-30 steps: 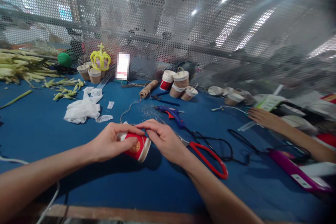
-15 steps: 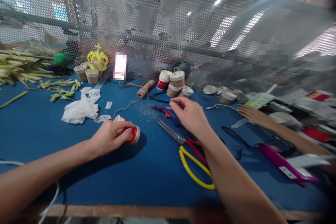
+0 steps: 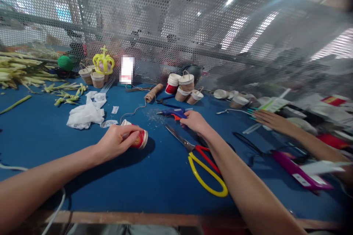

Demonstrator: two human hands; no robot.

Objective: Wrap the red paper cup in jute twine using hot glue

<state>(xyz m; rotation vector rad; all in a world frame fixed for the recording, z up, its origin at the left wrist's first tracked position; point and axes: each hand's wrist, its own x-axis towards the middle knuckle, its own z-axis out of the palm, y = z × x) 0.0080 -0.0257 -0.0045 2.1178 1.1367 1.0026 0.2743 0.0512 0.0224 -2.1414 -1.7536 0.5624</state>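
My left hand (image 3: 119, 140) is closed around a small red and white paper cup (image 3: 141, 138), which lies tilted just above or on the blue table. A strand of twine leads from the cup's far end to a twine roll (image 3: 153, 93) further back. Farther right, my right hand (image 3: 194, 121) has its fingers wrapped round the handle of a blue glue gun (image 3: 171, 112) with an orange trigger. The gun's nozzle points left, over wispy glue bits. Below that hand lie large scissors (image 3: 189, 146) with red and yellow handles, partly under my forearm.
White crumpled tissue (image 3: 86, 115) lies left of the cup. Twine-wrapped cups (image 3: 185, 83) stand along the mesh panel (image 3: 154, 18), near a yellow crown (image 3: 103, 62). At right are another person's hand (image 3: 271, 120) and a purple device (image 3: 298, 170).
My right hand has moved down onto the glue gun and gripped its handle; the gun has turned more level. My left hand still holds the cup in nearly the same spot.
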